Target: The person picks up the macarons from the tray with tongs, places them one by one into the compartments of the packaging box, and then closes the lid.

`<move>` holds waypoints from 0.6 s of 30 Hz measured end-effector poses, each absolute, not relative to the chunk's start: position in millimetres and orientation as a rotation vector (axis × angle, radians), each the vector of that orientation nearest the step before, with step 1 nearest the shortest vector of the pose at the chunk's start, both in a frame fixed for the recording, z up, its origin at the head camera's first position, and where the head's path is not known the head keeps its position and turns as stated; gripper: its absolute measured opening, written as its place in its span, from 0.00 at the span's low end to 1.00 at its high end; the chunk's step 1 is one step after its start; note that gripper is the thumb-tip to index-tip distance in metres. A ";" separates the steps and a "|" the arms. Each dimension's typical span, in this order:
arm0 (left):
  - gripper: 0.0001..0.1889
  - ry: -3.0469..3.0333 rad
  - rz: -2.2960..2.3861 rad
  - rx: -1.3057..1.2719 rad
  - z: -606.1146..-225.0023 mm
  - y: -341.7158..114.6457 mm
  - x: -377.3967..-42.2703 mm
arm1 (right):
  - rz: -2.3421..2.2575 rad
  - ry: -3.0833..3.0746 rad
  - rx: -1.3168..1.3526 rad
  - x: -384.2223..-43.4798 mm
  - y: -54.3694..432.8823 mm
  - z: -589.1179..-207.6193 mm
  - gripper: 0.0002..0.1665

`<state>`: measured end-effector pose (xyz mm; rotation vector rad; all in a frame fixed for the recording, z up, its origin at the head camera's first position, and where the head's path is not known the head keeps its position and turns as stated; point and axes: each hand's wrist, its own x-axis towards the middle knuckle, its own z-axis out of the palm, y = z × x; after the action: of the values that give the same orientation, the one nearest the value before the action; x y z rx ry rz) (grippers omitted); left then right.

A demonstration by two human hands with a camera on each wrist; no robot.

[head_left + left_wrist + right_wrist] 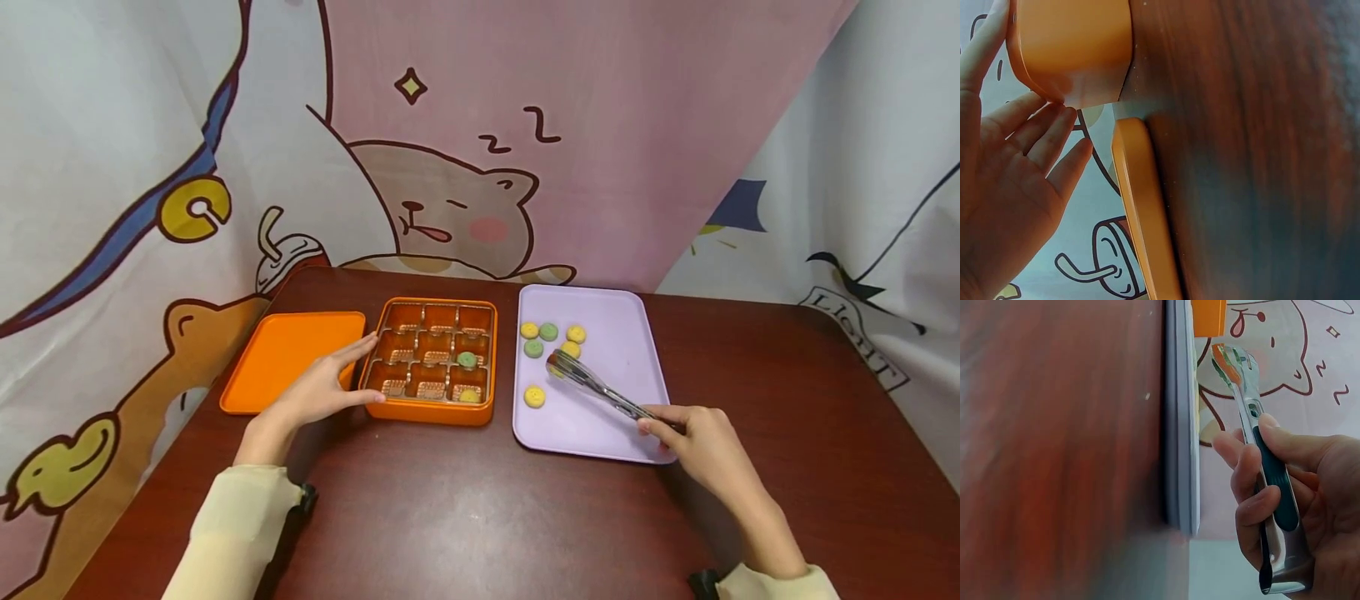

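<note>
My left hand [318,387] rests at the left side of an orange box [431,411], thumb at the front edge and fingers along the side. Inside is a clear insert with three rows of three compartments. A green cookie [467,360] lies in the right compartment of the middle row, a yellow cookie [470,396] in the front right one. In my right hand [705,442] I grip metal tongs [1275,481] with dark green handle grips. Their tips are over the lilac tray [615,333], overlapping a yellow cookie [570,349] in the head view.
Several round yellow and green cookies, among them a front yellow one [534,397], lie on the tray's left half. An orange lid [288,358] lies left of the box on the dark brown table [450,508]. A printed cloth [600,167] hangs behind the table.
</note>
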<state>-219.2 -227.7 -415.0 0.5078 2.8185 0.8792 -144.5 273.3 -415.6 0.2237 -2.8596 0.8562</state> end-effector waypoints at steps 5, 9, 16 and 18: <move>0.51 2.821 0.887 0.502 -415.3 -227.4 -218.1 | 0.907 -2.855 0.251 -155.2 260.2 -409.8 0.13; 0.51 2.820 0.888 0.500 -416.0 -228.1 -217.9 | 0.897 -2.834 0.281 -165.2 248.1 -405.3 0.12; 0.50 2.821 0.901 0.504 -416.5 -226.9 -216.6 | 0.922 -2.791 0.306 -179.9 224.0 -396.9 0.13; 0.50 2.821 0.903 0.508 -416.1 -226.4 -217.2 | 0.946 -2.786 0.301 -185.2 216.8 -395.5 0.13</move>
<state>-217.2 -226.4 -416.1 0.5084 2.8207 0.9034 -185.2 216.8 -395.5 0.3012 -2.7861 0.9456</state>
